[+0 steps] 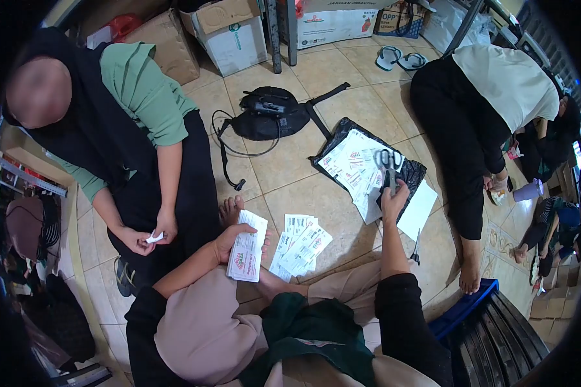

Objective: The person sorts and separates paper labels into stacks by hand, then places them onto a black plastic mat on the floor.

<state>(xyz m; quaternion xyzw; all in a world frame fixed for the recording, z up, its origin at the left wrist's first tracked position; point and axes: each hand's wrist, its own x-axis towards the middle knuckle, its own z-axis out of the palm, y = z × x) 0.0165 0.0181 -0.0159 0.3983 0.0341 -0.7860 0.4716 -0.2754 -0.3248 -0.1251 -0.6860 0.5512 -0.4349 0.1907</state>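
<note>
My left hand (228, 240) is closed on a stack of printed paper slips (246, 255), its thumb lying across the top one. My right hand (394, 195) grips a pair of scissors (388, 164) near the blades, with the handle loops pointing away from me. Under the scissors lies a black plastic bag (412, 173) bearing many printed paper sheets (352, 160). Between my two hands, several loose slips (301, 245) overlap on the tiled floor. A blank white sheet (417, 211) sits beside the bag, just right of my right hand.
At the left sits a person in a green top (135, 90), holding a small white item (154, 238). Another person in a white shirt (507, 80) bends over at the right. A black waist bag (265, 116) with a cable, cardboard boxes (229, 39), sandals (400, 59) and a black slatted crate (497, 332) surround me.
</note>
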